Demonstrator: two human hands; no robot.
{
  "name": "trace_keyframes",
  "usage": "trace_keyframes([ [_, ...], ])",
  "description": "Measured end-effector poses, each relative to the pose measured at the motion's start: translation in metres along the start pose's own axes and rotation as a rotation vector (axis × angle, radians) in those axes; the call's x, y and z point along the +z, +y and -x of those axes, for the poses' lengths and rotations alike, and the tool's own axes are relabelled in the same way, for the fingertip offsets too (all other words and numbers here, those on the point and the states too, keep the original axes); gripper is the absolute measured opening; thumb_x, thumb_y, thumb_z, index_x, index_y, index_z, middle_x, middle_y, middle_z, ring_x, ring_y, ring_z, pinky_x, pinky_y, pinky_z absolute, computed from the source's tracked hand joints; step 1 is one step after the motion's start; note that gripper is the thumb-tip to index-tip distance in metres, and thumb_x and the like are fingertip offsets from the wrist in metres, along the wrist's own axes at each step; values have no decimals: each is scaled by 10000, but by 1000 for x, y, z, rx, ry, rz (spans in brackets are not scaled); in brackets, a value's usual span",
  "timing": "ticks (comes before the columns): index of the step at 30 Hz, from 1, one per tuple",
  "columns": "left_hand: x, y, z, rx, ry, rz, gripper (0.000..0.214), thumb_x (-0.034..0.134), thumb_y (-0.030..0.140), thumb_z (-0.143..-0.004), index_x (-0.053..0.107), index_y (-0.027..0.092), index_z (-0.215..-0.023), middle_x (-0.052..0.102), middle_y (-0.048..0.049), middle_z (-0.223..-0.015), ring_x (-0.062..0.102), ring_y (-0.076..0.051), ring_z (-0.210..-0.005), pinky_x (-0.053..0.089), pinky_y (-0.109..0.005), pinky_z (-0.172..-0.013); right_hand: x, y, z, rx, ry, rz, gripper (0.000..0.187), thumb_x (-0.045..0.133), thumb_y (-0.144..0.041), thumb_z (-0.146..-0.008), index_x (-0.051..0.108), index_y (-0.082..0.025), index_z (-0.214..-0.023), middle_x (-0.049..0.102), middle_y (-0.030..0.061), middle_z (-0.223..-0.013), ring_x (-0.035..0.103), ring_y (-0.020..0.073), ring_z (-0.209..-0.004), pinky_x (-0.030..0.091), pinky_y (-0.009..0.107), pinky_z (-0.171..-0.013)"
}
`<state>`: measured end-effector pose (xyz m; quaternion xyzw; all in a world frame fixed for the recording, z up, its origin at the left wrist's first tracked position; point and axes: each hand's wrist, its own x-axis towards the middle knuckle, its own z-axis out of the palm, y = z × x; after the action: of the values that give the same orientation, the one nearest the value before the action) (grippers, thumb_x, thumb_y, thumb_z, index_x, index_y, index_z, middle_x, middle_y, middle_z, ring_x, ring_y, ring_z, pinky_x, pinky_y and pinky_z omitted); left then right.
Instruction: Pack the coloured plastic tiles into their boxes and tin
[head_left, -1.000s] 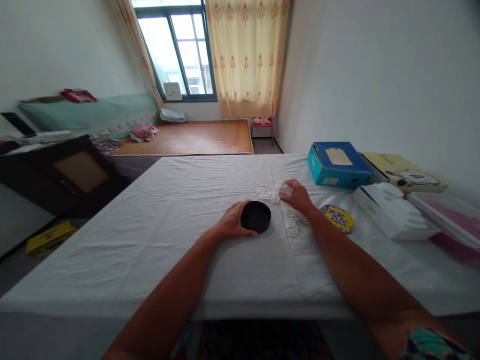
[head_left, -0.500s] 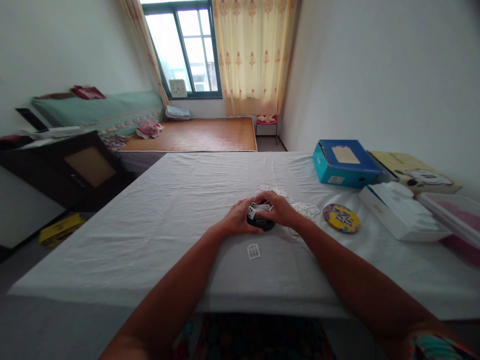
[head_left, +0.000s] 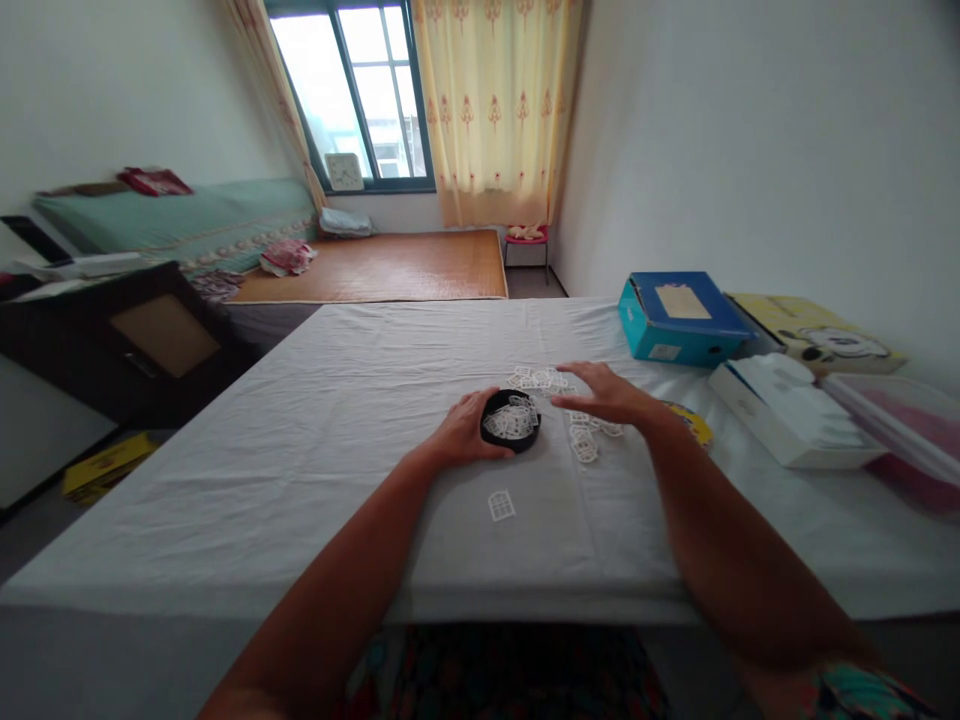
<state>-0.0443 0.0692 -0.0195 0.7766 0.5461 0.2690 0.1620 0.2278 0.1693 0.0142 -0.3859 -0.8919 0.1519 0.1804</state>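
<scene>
A round black container (head_left: 491,434) stands on the white-covered table, filled with small white lattice pieces (head_left: 514,417) shaped like little window frames. My left hand (head_left: 466,430) is wrapped around its left side, thumb at the near edge. To the right, my right hand (head_left: 604,395) hovers with fingers apart and nothing in them. Under and beside it lie loose white pieces (head_left: 583,443), with more behind (head_left: 536,378) near the container's far side. One single lattice piece (head_left: 502,505) rests by itself on the cloth, nearer to me.
A round yellow tin lid (head_left: 694,424) is partly hidden behind my right forearm. Along the right side stand a blue box (head_left: 682,310), a yellow cartoon box (head_left: 817,330), an open white box (head_left: 795,420) and a clear plastic tub (head_left: 900,425). The white tablecloth (head_left: 360,360) is wrinkled.
My right hand has left the container, moved right and opened above the loose pieces. The pieces inside the container now show. My left hand still holds its side. The view has shifted slightly.
</scene>
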Motion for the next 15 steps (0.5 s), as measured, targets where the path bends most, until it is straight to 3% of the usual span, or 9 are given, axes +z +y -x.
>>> trace_keyframes([
  [3, -2, -2, 1, -11, -3, -7, 1082, 817, 564, -546, 341, 180, -1439, 453, -152, -1432, 406, -334, -1327, 327, -481, -1124, -19, 42, 19, 159, -228, 92, 972, 806, -624, -530, 541, -202, -1365, 517, 155, -1401, 467, 375, -1282, 364, 487, -1074],
  [7, -2, -2, 1, -17, 0, 5, 1090, 820, 564, -541, 337, 189, -1444, 450, -145, -1434, 400, -333, -1334, 320, -481, -1132, -2, 52, 19, 109, -285, 111, 1070, 900, -514, -389, 559, -201, -1354, 548, 171, -1361, 472, 407, -1266, 361, 503, -1064],
  [9, -2, -1, 2, -27, -4, 9, 1085, 820, 560, -543, 336, 202, -1446, 446, -139, -1440, 392, -336, -1342, 318, -487, -1133, 10, 46, 10, 61, -233, 74, 964, 893, -463, -455, 576, -209, -1329, 583, 159, -1318, 522, 371, -1217, 393, 480, -1034],
  [12, -2, 0, 2, -30, -7, 7, 1076, 817, 555, -552, 337, 196, -1445, 439, -143, -1447, 386, -336, -1347, 321, -480, -1133, 21, 39, -7, 53, -41, -6, 773, 822, -410, -627, 564, -196, -1324, 591, 148, -1299, 596, 292, -1120, 456, 413, -958],
  [15, -3, 1, 2, -20, -4, 0, 1071, 819, 545, -557, 341, 171, -1440, 441, -153, -1443, 389, -330, -1342, 322, -463, -1135, 28, 35, -21, 29, 168, 48, 715, 766, -463, -702, 556, -174, -1321, 576, 163, -1312, 525, 308, -1221, 380, 458, -1030],
])
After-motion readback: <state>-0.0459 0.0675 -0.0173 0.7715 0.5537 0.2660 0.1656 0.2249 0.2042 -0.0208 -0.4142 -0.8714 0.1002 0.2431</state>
